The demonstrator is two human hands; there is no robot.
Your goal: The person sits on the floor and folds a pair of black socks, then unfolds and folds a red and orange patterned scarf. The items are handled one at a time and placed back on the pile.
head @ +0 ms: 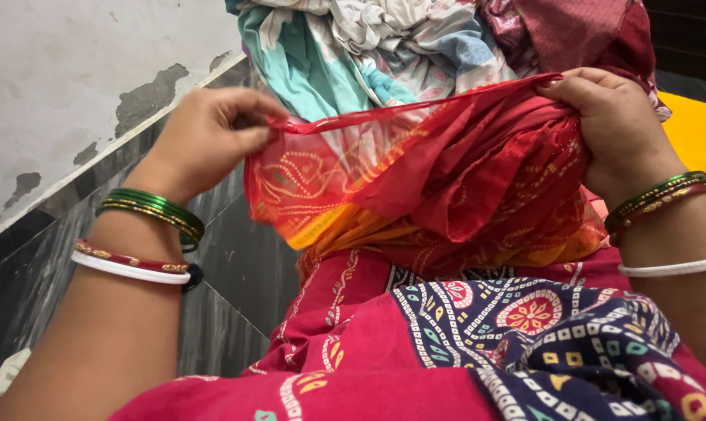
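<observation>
I hold a thin red and orange cloth (415, 179) in front of me, its top edge stretched between my two hands. My left hand (209, 136) pinches one corner, and my right hand (610, 125) grips the other side; the hands are well apart. Behind the cloth lies a pile of clothes (384, 47), beside a dark tiled wall (236, 257).
</observation>
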